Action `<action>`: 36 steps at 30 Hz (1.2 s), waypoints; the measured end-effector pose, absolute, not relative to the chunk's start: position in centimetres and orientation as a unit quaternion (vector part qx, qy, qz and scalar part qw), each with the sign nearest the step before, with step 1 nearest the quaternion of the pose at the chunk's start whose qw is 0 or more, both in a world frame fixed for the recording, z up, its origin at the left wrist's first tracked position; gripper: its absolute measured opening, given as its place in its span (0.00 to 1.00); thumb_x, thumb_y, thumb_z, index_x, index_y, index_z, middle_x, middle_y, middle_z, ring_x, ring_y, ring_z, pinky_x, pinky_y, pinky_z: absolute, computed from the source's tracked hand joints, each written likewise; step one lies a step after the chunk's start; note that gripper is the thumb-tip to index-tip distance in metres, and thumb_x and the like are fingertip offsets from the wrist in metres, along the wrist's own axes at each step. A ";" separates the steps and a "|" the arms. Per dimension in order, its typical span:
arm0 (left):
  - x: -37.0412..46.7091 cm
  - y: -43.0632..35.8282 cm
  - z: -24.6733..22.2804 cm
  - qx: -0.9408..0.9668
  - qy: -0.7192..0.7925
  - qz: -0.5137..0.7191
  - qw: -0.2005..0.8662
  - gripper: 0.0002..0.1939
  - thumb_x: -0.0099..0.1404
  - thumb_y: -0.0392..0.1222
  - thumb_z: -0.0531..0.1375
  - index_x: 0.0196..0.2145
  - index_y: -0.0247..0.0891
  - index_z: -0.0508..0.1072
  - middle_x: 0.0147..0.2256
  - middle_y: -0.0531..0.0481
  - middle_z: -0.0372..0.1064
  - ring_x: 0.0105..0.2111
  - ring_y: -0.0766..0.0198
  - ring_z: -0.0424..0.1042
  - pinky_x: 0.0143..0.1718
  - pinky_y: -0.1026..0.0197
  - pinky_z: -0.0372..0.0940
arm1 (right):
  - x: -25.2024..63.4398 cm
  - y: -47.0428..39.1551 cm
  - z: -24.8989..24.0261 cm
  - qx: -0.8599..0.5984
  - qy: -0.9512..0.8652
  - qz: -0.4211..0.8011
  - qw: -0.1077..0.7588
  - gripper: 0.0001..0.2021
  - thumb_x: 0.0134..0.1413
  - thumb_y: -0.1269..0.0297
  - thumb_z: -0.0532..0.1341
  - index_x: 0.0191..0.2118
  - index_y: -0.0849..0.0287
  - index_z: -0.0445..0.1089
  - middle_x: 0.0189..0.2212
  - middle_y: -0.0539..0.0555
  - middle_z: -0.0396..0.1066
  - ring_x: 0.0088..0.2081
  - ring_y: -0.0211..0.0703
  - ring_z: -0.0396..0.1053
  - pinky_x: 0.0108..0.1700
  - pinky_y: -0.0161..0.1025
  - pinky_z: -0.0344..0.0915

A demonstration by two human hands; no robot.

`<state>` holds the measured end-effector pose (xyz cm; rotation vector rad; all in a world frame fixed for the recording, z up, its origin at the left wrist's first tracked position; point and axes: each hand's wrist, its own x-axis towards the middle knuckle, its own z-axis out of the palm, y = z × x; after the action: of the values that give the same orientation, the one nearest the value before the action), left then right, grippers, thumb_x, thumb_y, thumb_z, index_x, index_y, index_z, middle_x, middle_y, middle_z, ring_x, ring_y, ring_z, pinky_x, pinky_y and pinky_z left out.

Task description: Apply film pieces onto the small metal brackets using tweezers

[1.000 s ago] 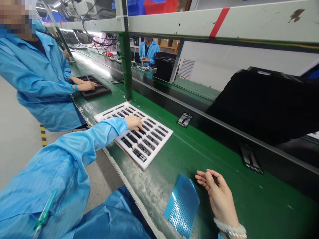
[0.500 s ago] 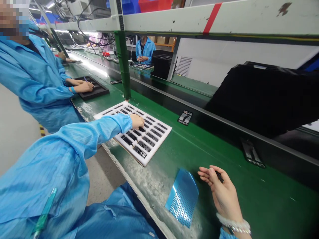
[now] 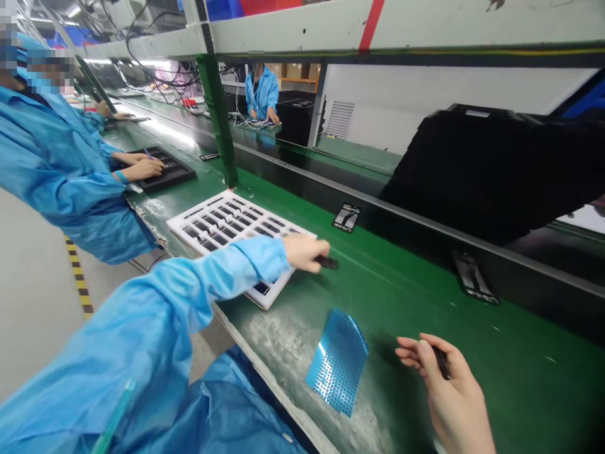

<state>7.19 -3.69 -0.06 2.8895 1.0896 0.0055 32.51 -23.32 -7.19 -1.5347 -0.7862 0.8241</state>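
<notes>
My left hand [image 3: 302, 251] reaches over the right edge of the white foam tray [image 3: 189, 236], closed on a small black strip-like part [image 3: 327, 261]. Rows of slots in the tray hold similar dark thin parts. Toward the lower right, my right hand [image 3: 456, 384] is curled with its fingertips together. A dark slender tool [image 3: 442, 363] shows between its thumb and fingers; its exact kind is not clear. Between the two hands, a blue plastic sheet with rows of small holes [image 3: 338, 362] lies on the green bench [image 3: 397, 284].
A phone-like panel [image 3: 346, 217] and another dark panel [image 3: 474, 277] lie along the bench's far side. A green post [image 3: 217, 120] stands behind the tray. At left, a co-worker's hands [image 3: 144, 167] work at a black tray [image 3: 174, 173]. Black stacked trays [image 3: 491, 176] stand back right.
My left hand has lifted from the tray's slots and moved right, now with a black part in its fingers. My right hand has shifted slightly right and down. The view has turned a little.
</notes>
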 end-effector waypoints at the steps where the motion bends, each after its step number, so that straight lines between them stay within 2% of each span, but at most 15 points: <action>1: 9.9 -4.8 -1.1 0.943 0.331 -0.001 0.038 0.13 0.57 0.45 0.58 0.40 0.41 0.67 0.33 0.50 0.72 0.32 0.60 0.73 0.28 0.63 0.61 | 32.4 -23.4 -7.3 -0.661 -0.345 0.350 0.568 0.25 0.37 0.43 0.67 0.36 0.57 0.65 0.29 0.54 0.75 0.28 0.43 0.71 0.30 0.40 0.69; 5: 17.2 -7.4 -4.5 0.960 0.266 0.011 0.083 0.10 0.57 0.38 0.59 0.38 0.39 0.66 0.39 0.44 0.71 0.43 0.55 0.69 0.36 0.59 0.63 | 33.2 -24.4 -8.1 -0.674 -0.344 0.341 0.558 0.24 0.39 0.45 0.67 0.36 0.58 0.65 0.28 0.53 0.75 0.27 0.42 0.71 0.30 0.40 0.68; 7: 18.2 -7.6 -5.5 0.962 0.245 0.012 0.117 0.10 0.57 0.38 0.61 0.37 0.40 0.66 0.40 0.45 0.70 0.44 0.56 0.68 0.37 0.59 0.62 | 33.9 -25.0 -8.3 -0.674 -0.334 0.332 0.569 0.23 0.40 0.46 0.66 0.36 0.57 0.65 0.28 0.53 0.75 0.27 0.42 0.71 0.30 0.39 0.68; 11: 17.4 -6.3 -6.6 0.955 0.228 -0.007 0.190 0.18 0.51 0.46 0.67 0.36 0.41 0.65 0.39 0.51 0.70 0.41 0.58 0.69 0.33 0.63 0.62 | 34.6 -25.7 -8.2 -0.668 -0.326 0.326 0.584 0.21 0.42 0.47 0.66 0.36 0.58 0.65 0.27 0.53 0.74 0.26 0.40 0.70 0.29 0.39 0.67; 13: 16.8 -5.7 -6.8 0.949 0.228 -0.009 0.220 0.20 0.52 0.45 0.67 0.39 0.40 0.65 0.38 0.51 0.70 0.39 0.60 0.70 0.34 0.64 0.62 | 34.5 -25.8 -8.1 -0.662 -0.327 0.327 0.590 0.20 0.44 0.48 0.66 0.37 0.57 0.65 0.28 0.52 0.74 0.26 0.39 0.70 0.29 0.38 0.66; 18: 16.5 -6.2 -7.0 0.937 0.213 -0.004 0.278 0.17 0.55 0.36 0.64 0.42 0.39 0.66 0.41 0.51 0.71 0.43 0.62 0.69 0.43 0.64 0.61 | 33.8 -26.0 -7.9 -0.642 -0.324 0.334 0.609 0.17 0.50 0.51 0.63 0.40 0.56 0.64 0.30 0.53 0.74 0.28 0.39 0.70 0.31 0.39 0.66; 22: 16.4 -7.0 -7.1 0.922 0.182 -0.018 0.340 0.18 0.54 0.38 0.66 0.42 0.39 0.68 0.40 0.53 0.73 0.40 0.67 0.72 0.41 0.69 0.62 | 33.6 -26.1 -7.8 -0.631 -0.316 0.353 0.614 0.18 0.50 0.51 0.63 0.42 0.56 0.63 0.31 0.53 0.74 0.29 0.40 0.70 0.32 0.41 0.67; 25: 16.2 -6.9 -6.9 0.911 0.174 -0.025 0.372 0.10 0.62 0.39 0.59 0.42 0.40 0.70 0.38 0.55 0.74 0.38 0.70 0.73 0.40 0.70 0.62 | 33.6 -26.1 -7.8 -0.632 -0.312 0.361 0.611 0.18 0.49 0.51 0.63 0.42 0.56 0.64 0.31 0.53 0.74 0.29 0.40 0.70 0.32 0.40 0.67; 28: 15.5 -7.2 -6.5 0.904 0.192 -0.019 0.382 0.11 0.68 0.41 0.51 0.44 0.40 0.69 0.38 0.55 0.74 0.38 0.69 0.72 0.41 0.68 0.62 | 33.4 -26.1 -7.7 -0.629 -0.297 0.367 0.618 0.18 0.49 0.52 0.64 0.42 0.57 0.64 0.30 0.54 0.75 0.28 0.41 0.71 0.30 0.39 0.66; 30: 14.8 -8.0 -6.2 0.911 0.199 0.005 0.362 0.14 0.64 0.46 0.56 0.46 0.39 0.68 0.42 0.51 0.71 0.41 0.65 0.71 0.43 0.66 0.63 | 33.3 -26.1 -7.6 -0.624 -0.281 0.377 0.624 0.21 0.49 0.51 0.63 0.45 0.57 0.64 0.27 0.53 0.75 0.25 0.41 0.70 0.26 0.38 0.66; 33: 13.1 -10.2 -6.2 0.938 0.194 0.057 0.283 0.27 0.55 0.52 0.64 0.49 0.41 0.66 0.47 0.46 0.65 0.47 0.58 0.67 0.46 0.62 0.62 | 32.8 -26.4 -7.4 -0.622 -0.271 0.387 0.625 0.24 0.51 0.50 0.61 0.50 0.58 0.63 0.22 0.51 0.73 0.21 0.39 0.68 0.21 0.35 0.63; 36: 11.4 -12.5 -7.0 0.941 0.228 0.056 0.242 0.24 0.59 0.48 0.62 0.52 0.44 0.62 0.46 0.47 0.64 0.45 0.59 0.67 0.45 0.60 0.63 | 32.1 -26.6 -7.4 -0.620 -0.283 0.383 0.623 0.21 0.53 0.50 0.60 0.47 0.59 0.67 0.19 0.48 0.69 0.20 0.36 0.65 0.21 0.34 0.62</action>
<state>11.40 -12.50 -7.03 2.5736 0.6240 0.1544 32.08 -26.56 -7.40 -1.4249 -0.6489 0.8801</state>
